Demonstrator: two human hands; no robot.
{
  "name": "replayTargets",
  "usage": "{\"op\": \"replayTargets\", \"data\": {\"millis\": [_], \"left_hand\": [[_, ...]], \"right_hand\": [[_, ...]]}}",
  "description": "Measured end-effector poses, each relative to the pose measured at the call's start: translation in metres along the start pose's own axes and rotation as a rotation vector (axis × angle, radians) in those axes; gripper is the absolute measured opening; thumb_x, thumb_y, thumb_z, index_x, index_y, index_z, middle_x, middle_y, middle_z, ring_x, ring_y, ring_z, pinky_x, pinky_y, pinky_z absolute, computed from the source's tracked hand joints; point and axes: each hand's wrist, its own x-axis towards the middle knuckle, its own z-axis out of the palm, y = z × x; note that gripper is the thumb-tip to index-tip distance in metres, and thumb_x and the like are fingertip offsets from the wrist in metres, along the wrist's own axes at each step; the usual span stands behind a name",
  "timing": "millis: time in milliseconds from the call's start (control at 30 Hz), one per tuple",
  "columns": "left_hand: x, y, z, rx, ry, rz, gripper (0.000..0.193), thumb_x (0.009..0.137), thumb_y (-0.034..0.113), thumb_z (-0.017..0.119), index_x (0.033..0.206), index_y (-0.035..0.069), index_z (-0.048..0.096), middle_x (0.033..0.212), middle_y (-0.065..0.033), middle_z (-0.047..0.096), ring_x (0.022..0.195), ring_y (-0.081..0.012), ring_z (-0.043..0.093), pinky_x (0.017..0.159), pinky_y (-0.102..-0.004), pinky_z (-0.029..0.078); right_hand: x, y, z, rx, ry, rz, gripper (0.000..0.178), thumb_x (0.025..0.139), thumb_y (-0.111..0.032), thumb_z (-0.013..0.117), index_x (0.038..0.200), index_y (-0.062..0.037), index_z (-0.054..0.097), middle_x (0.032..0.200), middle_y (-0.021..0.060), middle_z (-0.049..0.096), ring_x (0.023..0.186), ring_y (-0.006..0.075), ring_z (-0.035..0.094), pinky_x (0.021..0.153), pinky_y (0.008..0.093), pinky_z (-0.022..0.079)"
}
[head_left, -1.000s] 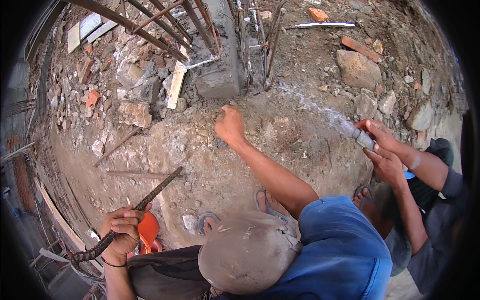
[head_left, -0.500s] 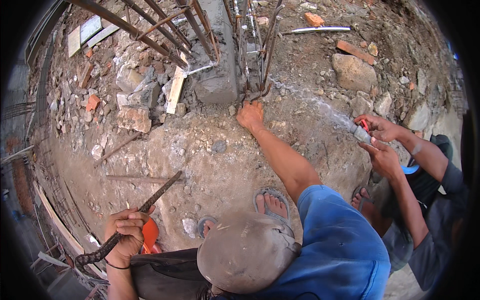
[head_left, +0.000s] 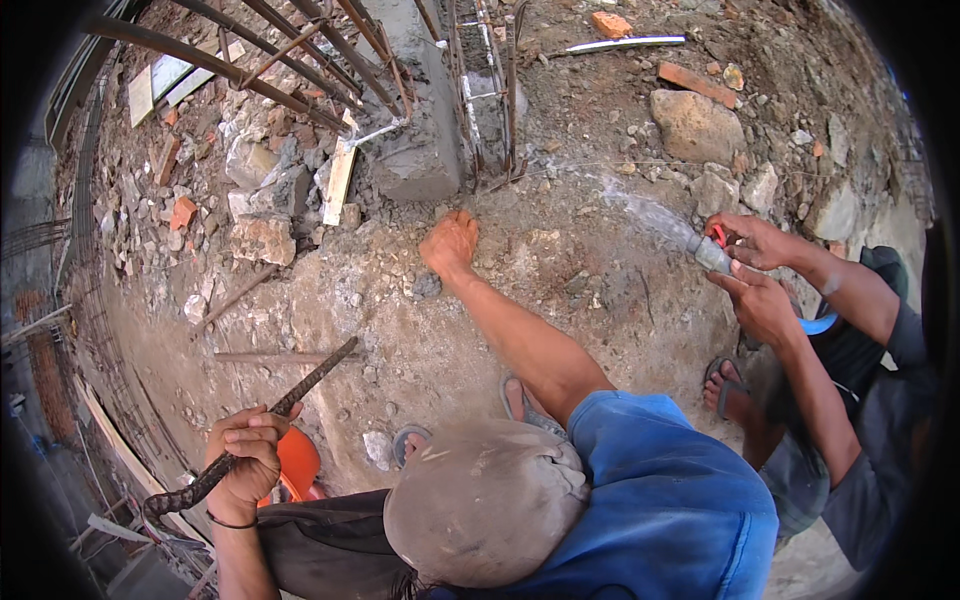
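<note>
My left hand [head_left: 245, 455] is closed round a dark, rough steel bar [head_left: 305, 385], curved at its lower end and slanting up to the right. My right hand is not in view. Close in front of me a co-worker in a grey cap [head_left: 485, 505] and blue shirt [head_left: 670, 470] bends low. That person's hand [head_left: 449, 240] touches the soil just before the wet grey concrete column base [head_left: 420, 175]. At the right, another person's two hands hold a grey pipe end with a red-handled valve [head_left: 714, 254], from which water sprays toward the column.
Upright rebar [head_left: 310, 50] stands around the column. Broken stone and brick [head_left: 262, 240] lie to the left, a large stone [head_left: 697, 126] at the far right. An orange plastic object [head_left: 298, 465] sits beside my left hand. A loose rod [head_left: 270, 357] lies on the ground.
The blue-shirted co-worker's hand has moved left, from the foot of the thin rebar to the soil before the column. My left hand keeps its grip; the water still sprays.
</note>
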Motion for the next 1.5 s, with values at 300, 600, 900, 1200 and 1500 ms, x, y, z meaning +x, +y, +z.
{"op": "replayTargets", "data": {"millis": [300,600,900,1200,1500], "left_hand": [[0.003,0.004,-0.004,-0.012,-0.011,0.0,0.054,0.105,0.01,0.037,0.141,-0.025,0.016,0.088,-0.0112,0.047,0.051,-0.0107,0.054,0.042,-0.0217,0.052],[-0.002,0.036,-0.008,-0.056,-0.051,-0.075,0.056,0.104,0.009,0.037,0.142,-0.025,0.015,0.087,-0.0115,0.048,0.051,-0.0116,0.055,0.043,-0.0224,0.054],[-0.004,0.028,-0.001,-0.011,0.039,-0.038,0.054,0.103,0.008,0.038,0.141,-0.024,0.016,0.086,-0.0103,0.047,0.051,-0.0105,0.053,0.04,-0.0212,0.05],[-0.024,0.02,-0.011,0.132,0.067,-0.033,0.042,0.101,0.002,0.042,0.135,-0.019,0.028,0.084,-0.007,0.046,0.052,-0.0051,0.044,0.039,-0.0165,0.042],[-0.03,0.03,-0.008,0.253,-0.079,-0.28,0.044,0.102,0.0,0.038,0.141,-0.017,0.026,0.09,-0.0091,0.048,0.053,-0.0059,0.043,0.037,-0.0162,0.041]], "right_hand": [[-0.084,-0.074,-0.014,0.421,-0.356,-0.621,0.028,0.086,-0.004,0.057,0.108,-0.0045,0.075,0.129,0.018,0.068,0.12,0.0381,0.063,0.11,0.0436,0.046],[0.044,0.104,-0.128,-0.314,-0.021,-0.156,0.023,0.076,-0.006,0.06,0.089,0.0084,0.072,0.092,0.0327,0.07,0.092,0.0435,0.071,0.088,0.0447,0.056],[0.071,0.066,-0.155,1.185,0.129,0.443,0.048,0.098,-0.015,0.05,0.141,0.0058,0.043,0.134,0.0254,0.053,0.119,0.0394,0.058,0.102,0.0527,0.049],[0.117,0.038,-0.241,1.355,0.141,0.561,0.065,0.105,-0.034,0.045,0.143,0.0158,0.031,0.142,0.0359,0.044,0.126,0.0488,0.053,0.104,0.0551,0.049],[0.101,0.035,-0.335,0.913,0.469,0.492,0.055,0.102,-0.032,0.041,0.14,0.0081,0.041,0.119,0.0317,0.063,0.102,0.0412,0.068,0.086,0.0484,0.058]]}}
